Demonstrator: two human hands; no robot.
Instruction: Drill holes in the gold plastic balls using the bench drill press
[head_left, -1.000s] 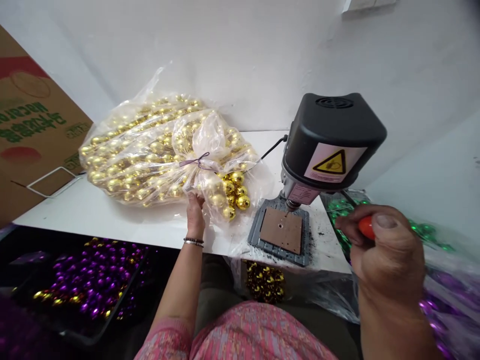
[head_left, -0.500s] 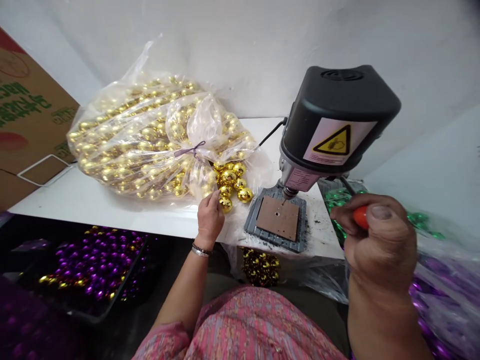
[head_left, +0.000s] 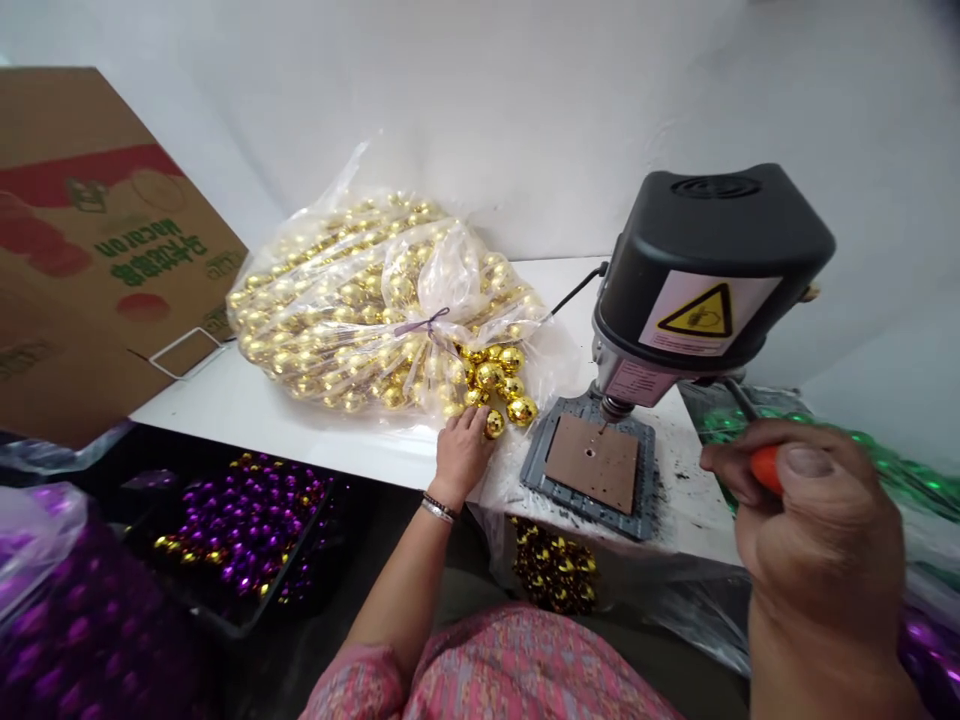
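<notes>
After sliding to gold baubles left of the drill press, just resting a half-open left hand on them with no real grip, clenching an orange-handled screwdriver in the right hand.

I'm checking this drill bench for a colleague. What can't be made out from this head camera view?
- Right hand: its fingers hide most of the red-handled tool, and the drill press seems to hide the tool's far end.
- Left hand: it hides what lies beneath it, so whether it holds a gold bauble cannot be told.
- Green baubles: cut off by the right edge.
</notes>
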